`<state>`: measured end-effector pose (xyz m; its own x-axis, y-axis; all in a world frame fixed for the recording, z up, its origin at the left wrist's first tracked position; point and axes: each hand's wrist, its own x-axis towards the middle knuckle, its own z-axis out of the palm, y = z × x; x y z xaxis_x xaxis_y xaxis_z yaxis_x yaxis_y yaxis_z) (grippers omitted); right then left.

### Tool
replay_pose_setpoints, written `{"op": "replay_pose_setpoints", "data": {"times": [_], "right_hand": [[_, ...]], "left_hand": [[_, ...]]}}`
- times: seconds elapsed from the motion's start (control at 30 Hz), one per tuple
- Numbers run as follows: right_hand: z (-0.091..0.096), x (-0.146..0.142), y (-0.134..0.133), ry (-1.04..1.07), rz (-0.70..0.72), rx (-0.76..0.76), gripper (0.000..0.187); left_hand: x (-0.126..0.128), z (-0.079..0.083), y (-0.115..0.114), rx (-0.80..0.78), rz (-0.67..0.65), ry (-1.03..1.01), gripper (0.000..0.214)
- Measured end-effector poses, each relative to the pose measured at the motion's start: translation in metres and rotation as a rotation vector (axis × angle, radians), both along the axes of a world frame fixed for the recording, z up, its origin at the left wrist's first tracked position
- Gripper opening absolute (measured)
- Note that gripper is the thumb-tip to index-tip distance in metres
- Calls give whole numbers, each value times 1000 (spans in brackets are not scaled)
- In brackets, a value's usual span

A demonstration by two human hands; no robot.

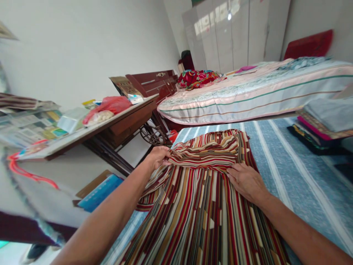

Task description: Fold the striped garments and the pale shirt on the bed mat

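Note:
A striped garment [198, 206] in red, brown, tan and cream lies spread over a blue bed sheet with white stripes [270, 158]. Its lower part runs toward me, and a gathered band crosses it farther up. My left hand [160, 156] pinches the cloth at the left end of that band. At the right end, my right hand [246, 180] has its fingers closed on the cloth edge. Beyond the hands the upper part is bunched in loose folds. Some striped cloth droops to the left, below my left wrist.
A stack of folded clothes [322, 129] sits at the right. Left stands a sewing-machine table [121, 121] with a red plastic bag [110, 106] on it and an iron wheel [151, 134] beneath. A larger bed [234, 105] and a wardrobe [220, 40] are behind.

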<state>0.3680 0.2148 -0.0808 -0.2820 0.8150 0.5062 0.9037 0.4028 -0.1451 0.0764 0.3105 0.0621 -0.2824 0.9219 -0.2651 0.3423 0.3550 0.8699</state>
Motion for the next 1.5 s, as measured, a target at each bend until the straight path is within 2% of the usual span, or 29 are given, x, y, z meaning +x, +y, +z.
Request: {"op": "replay_pose_setpoints", "data": {"times": [0.13,0.23,0.3,0.4,0.5,0.57,0.67,0.73,0.9,1.03,1.17,1.3,1.4,1.5], "right_hand": [[1,-1,0,5,4,-6,28],[2,-1,0,1,10,1,28],[2,0,0,-3,9,1,28],[2,0,0,-8,1,1,30],[3,-1,-1,-7,-18,-6,30],[3,-1,-1,-11,-22,-11,29],[3,-2,0,-23,-10,-1,25],[2,-1,1,-21,-11,6,24],[-1,-1,2,-10,-17,-12,26],[-1,-1,1,1,-7,-34,28],[-1,-2,0,17,-6,-29,29],[-1,-3,0,26,9,-17,29],[-1,-2,0,29,5,-22,30],[-2,-1,1,23,-2,-27,29]], "left_hand": [[-11,-18,-17,-137,5,-82,16],[-2,-19,-8,-129,6,-115,16],[7,-11,6,-51,3,-138,17],[17,2,22,148,7,-167,22],[13,-2,23,274,99,-106,30],[3,-16,17,230,160,-56,29],[-14,-37,10,80,193,-48,23],[-23,-44,9,-7,201,-65,20],[-32,-39,14,-157,126,-179,14],[-31,-35,17,-181,51,-293,7],[-25,-32,15,-135,-33,-353,6],[-11,-26,13,-40,-104,-318,7],[-7,-18,16,129,-75,-212,12],[-15,-14,17,281,16,-18,13]]}}
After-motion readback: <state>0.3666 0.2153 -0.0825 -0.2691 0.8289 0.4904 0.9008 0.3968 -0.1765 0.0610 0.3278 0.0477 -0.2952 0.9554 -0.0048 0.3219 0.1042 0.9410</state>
